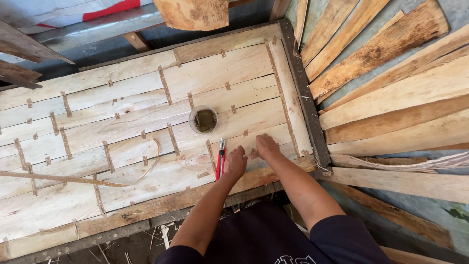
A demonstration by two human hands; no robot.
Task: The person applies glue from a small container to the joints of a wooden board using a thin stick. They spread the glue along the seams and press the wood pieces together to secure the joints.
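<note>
Both my hands are down flat on the veneer sheet (pixel 146 122), at about 5 o'clock of the work frame (pixel 305 105). My left hand (pixel 236 162) lies knuckles up, fingers curled loosely, pinching nothing that I can see; it rests just right of the red-handled cutter (pixel 220 159). My right hand (pixel 266 145) presses fingertips onto a seam near the frame's right edge, at 1 o'clock from the left hand; whether there's a bit of tape under the fingers I can't tell. The sheet is pale thin wood strips joined w/ many small brown tape patches (pixel 164 84). I judge it light, stiff along the grain but brittle across it, and apt to split at seams, so press w/ flat palms and lift by a long edge w/ both hands, not by a corner. The cutter is small, light and hard; take it by the red handle, blade end away. The round tub (pixel 203 119), at 11 o'clock from my hands, has a pale rim and dark greenish stuff inside, prob. sticky; hold it by the wall. No label on it that I can make out. A thin curled wood sliver (pixel 154 155) lies at 9 o'clock, flimsy. Loose planks (pixel 391 93) are stacked at 3 o'clock, beyond the frame. A white cloth w/ a red band (pixel 105 10) lies at 11 o'clock, top edge.
</note>
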